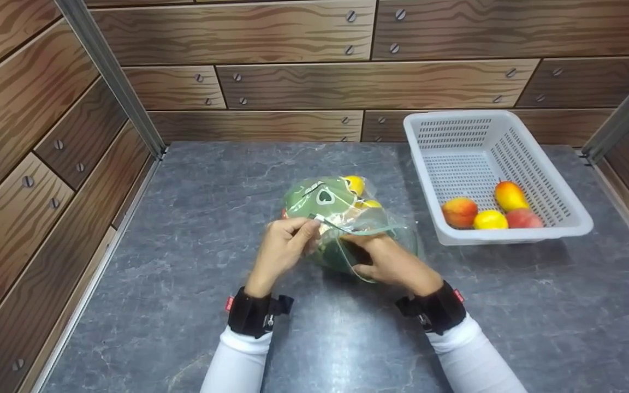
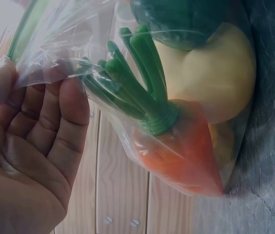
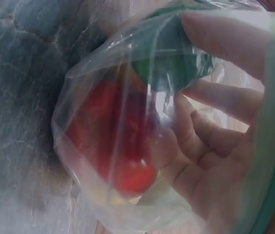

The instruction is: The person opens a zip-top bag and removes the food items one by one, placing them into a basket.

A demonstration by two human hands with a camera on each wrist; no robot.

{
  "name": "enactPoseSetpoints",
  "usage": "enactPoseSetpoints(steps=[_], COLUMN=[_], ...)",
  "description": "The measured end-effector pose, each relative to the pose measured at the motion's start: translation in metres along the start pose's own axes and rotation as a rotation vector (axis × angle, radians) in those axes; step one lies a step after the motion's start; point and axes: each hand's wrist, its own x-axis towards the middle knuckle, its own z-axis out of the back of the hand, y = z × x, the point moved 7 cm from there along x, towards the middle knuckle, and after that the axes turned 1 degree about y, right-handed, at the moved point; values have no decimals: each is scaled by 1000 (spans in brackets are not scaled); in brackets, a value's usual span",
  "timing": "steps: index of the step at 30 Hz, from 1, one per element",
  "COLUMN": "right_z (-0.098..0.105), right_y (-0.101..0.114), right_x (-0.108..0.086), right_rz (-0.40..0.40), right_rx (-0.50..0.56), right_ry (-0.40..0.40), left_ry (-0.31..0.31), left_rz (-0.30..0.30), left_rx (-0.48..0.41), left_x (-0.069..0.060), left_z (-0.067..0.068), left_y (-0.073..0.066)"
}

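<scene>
A clear zip bag [image 1: 314, 204] with a green edge and green print lies on the grey table. My left hand [image 1: 284, 243] pinches the bag's edge by its mouth. The right hand [image 1: 393, 259] reaches into the mouth; in the right wrist view its fingers are spread beside a dark green item [image 3: 169, 58], and a firm hold does not show. A glossy red item [image 3: 113, 136] lies deeper in the bag. Through the plastic, the left wrist view shows a toy carrot [image 2: 176, 151] with green stalks, a pale yellow rounded item [image 2: 215, 73] and a dark green one above.
A light grey perforated basket [image 1: 432, 180] stands at the right. Inside are a peach [image 1: 460, 212], a lemon [image 1: 491, 220], a red-yellow mango-like fruit [image 1: 510, 195] and a reddish fruit [image 1: 524, 218]. Wood-patterned walls [image 1: 292, 84] enclose the table.
</scene>
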Motion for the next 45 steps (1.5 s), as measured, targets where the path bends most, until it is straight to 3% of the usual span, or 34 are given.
enactPoseSetpoints(steps=[15,20,25,35,39,45], right_z=[15,19,18,14,16,25], right_y=[2,5,5,2,3,3], right_x=[-6,-6,-6,-6,-8,-11], right_rz=[-25,26,58,39,31,24], right_rx=[155,114,86,238,232,123], right_ry=[-31,-50,-29,25,17,-5], left_ry=[-5,-8,-12,-6,-11,-21], left_rz=[18,28,19,21,21,21], left_rx=[2,-17,-15,-22,-17,-21], left_x=[0,0,0,1,0,1], left_z=[2,2,2,2,2,4], left_y=[1,2,2,2,2,2])
